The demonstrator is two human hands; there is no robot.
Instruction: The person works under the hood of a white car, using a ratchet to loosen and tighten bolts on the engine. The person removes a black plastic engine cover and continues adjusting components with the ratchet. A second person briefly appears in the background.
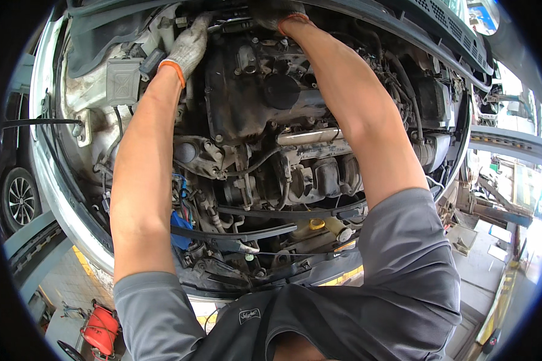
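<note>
Both hands reach over the engine to the rear of a car's engine bay. My left hand, in a pale knit glove with an orange cuff, points down behind the left end of the black engine cover. Its fingertips are lost among dark parts. My right hand, also gloved, is in deep shade at the top edge, its fingers indistinct. Between the hands lies a shiny metal bar, perhaps a tool; whether either hand grips it is unclear. A round black oil filler cap sits on the engine cover.
Two wiper blades lie across the front of the bay, near a yellow cap. A perforated black cowl panel slants across the upper right. A thin black rod crosses the left fender. A red tank stands on the floor.
</note>
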